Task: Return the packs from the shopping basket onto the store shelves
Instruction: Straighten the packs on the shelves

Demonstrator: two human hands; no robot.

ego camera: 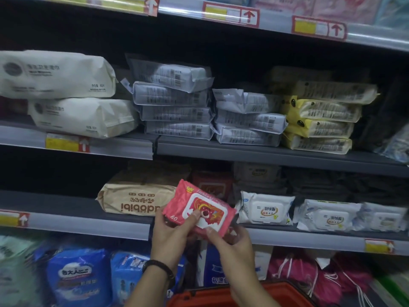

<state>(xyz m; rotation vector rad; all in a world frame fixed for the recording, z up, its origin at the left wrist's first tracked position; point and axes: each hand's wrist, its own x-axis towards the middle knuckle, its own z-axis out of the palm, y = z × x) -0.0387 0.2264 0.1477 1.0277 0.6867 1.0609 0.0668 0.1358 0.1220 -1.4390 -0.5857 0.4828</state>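
Note:
A pink wet-wipe pack (188, 200) with a white lid and a red bear picture is held in front of the lower shelf (88, 224). My left hand (172, 235) grips its near left edge, thumb on the lid. My right hand (230, 242) pinches the pack's lower right corner. The red shopping basket (232, 294) shows at the bottom, below my wrists; its contents are hidden. Behind the pack, a dark red pack (212, 185) lies on the lower shelf.
A tan paper-wrapped pack (135, 196) sits left of the pink one; white lidded wipe packs (265, 209) lie to its right. The middle shelf (265, 151) carries stacks of white, grey and yellow packs. Blue bags (79, 278) and pink drawstring bags (309, 271) fill the bottom row.

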